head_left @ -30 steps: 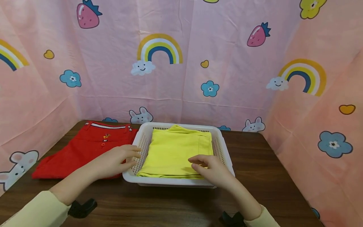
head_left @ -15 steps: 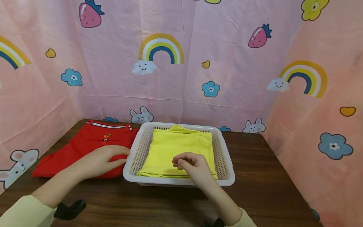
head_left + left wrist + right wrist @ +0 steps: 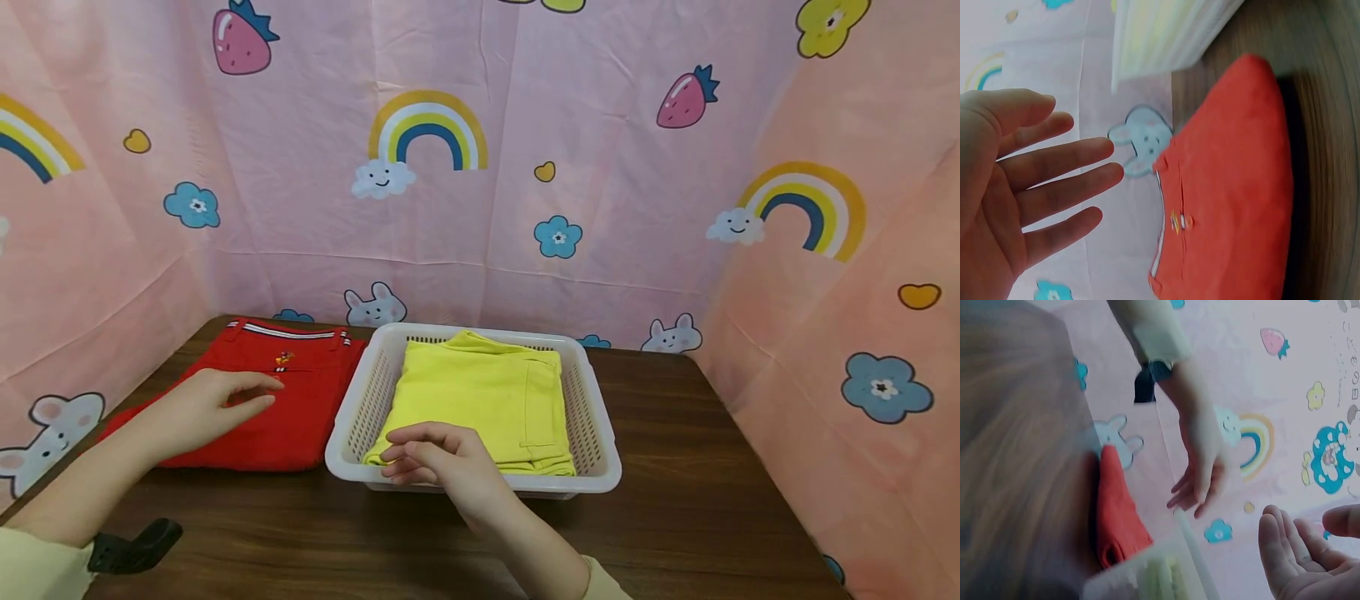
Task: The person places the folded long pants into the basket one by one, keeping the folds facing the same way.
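Red folded pants (image 3: 300, 417) lie on the table at the left, with a striped waistband edge and a small embroidered figure. My left hand (image 3: 210, 408) hovers over them, fingers spread and holding nothing; the left wrist view shows its bare palm (image 3: 997, 187) beside the red pants (image 3: 1229, 187). A yellow folded garment (image 3: 480, 383) lies inside a white plastic basket (image 3: 600, 425) in the middle. Above the basket's front left corner is my right hand (image 3: 442, 458), its fingers loosely bent with nothing in them. In the right wrist view its fingers (image 3: 1304, 550) appear relaxed.
The dark wooden table (image 3: 675, 467) extends right of the basket and in front of it. Pink printed cloth (image 3: 480, 208) hangs close behind the table and along both sides. A black wrist strap (image 3: 135, 550) is on the left forearm.
Both hands have moved left. The left hand went from the basket's left rim to over the red pants; the right crossed from the basket's right side to its front left corner.
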Demonstrator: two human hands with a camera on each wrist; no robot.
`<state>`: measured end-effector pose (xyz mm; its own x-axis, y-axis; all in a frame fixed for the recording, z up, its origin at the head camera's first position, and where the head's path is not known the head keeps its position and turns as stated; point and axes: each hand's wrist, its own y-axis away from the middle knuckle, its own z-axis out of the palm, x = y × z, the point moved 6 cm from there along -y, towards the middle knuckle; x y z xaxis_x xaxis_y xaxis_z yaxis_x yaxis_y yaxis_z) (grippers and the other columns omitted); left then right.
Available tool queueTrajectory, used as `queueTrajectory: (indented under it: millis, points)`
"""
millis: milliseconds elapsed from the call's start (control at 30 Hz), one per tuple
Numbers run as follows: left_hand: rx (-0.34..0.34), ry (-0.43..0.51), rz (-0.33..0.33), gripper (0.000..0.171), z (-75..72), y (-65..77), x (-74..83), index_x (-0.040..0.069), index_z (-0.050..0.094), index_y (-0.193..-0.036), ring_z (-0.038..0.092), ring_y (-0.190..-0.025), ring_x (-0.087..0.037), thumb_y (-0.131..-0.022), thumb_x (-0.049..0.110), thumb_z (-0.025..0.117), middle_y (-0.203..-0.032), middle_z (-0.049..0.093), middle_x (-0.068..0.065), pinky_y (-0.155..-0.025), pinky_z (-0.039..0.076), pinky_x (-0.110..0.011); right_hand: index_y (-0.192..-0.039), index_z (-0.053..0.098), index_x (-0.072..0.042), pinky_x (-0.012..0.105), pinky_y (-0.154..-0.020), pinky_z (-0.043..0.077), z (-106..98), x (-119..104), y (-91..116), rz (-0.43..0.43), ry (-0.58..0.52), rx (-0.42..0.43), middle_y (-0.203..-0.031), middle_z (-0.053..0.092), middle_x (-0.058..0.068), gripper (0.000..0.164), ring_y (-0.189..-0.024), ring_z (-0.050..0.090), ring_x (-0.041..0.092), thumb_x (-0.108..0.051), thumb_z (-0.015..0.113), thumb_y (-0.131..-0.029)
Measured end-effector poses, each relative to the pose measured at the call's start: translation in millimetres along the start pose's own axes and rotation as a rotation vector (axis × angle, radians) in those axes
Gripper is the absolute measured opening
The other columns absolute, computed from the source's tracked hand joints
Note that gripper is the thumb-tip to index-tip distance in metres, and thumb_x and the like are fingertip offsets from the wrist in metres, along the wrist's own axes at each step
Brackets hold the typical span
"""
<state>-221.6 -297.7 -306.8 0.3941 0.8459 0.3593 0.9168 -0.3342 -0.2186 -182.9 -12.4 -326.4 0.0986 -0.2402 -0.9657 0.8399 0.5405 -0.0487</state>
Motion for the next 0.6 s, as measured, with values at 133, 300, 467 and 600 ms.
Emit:
queueTrajectory:
  millis: [133, 300, 467, 600]
  points:
    - [0.014, -0.005, -0.050, 0.027, -4.9, 5.7, -21.6, 0.007, 0.069, -0.112, 0.061, -0.095, -0.030, -0.089, 0.020, 0.069, -0.104, 0.068, -0.008, -0.075, 0.051, -0.044, -0.119, 0.060, 0.010, 0.038, -0.084, 0.053, 17, 7, -2, 0.013, -0.073, -0.076, -0.105, 0.067, 0.022, 0.029, -0.088, 0.067, 0.022, -0.008, 0.054, -0.096]
    - [-0.002, 0.003, -0.138, 0.033, -7.8, 14.0, -49.7, 0.000, 0.065, -0.116, 0.061, -0.092, -0.034, -0.092, 0.022, 0.065, -0.100, 0.068, -0.013, -0.074, 0.051, -0.051, -0.126, 0.054, 0.011, 0.036, -0.089, 0.050, 41, 19, -3, 0.053, -0.178, -0.196, -0.119, 0.061, 0.025, 0.034, -0.104, 0.063, 0.028, -0.008, 0.051, -0.098]
    - [0.013, 0.015, -0.191, 0.034, -9.8, 22.5, -74.5, -0.005, 0.063, -0.116, 0.061, -0.085, -0.029, -0.094, 0.020, 0.062, -0.093, 0.069, -0.010, -0.068, 0.052, -0.041, -0.134, 0.049, 0.005, 0.037, -0.096, 0.045, 66, 34, -3, 0.111, -0.227, -0.299, -0.130, 0.055, 0.023, 0.037, -0.117, 0.055, 0.030, -0.008, 0.045, -0.099]
    - [0.022, 0.040, -0.220, 0.033, -12.1, 30.8, -90.9, -0.008, 0.061, -0.116, 0.064, -0.081, -0.024, -0.096, 0.019, 0.059, -0.091, 0.070, -0.010, -0.064, 0.050, -0.027, -0.137, 0.046, 0.002, 0.037, -0.099, 0.042, 81, 49, -3, 0.183, -0.253, -0.320, -0.131, 0.055, 0.017, 0.039, -0.121, 0.052, 0.029, -0.007, 0.044, -0.099]
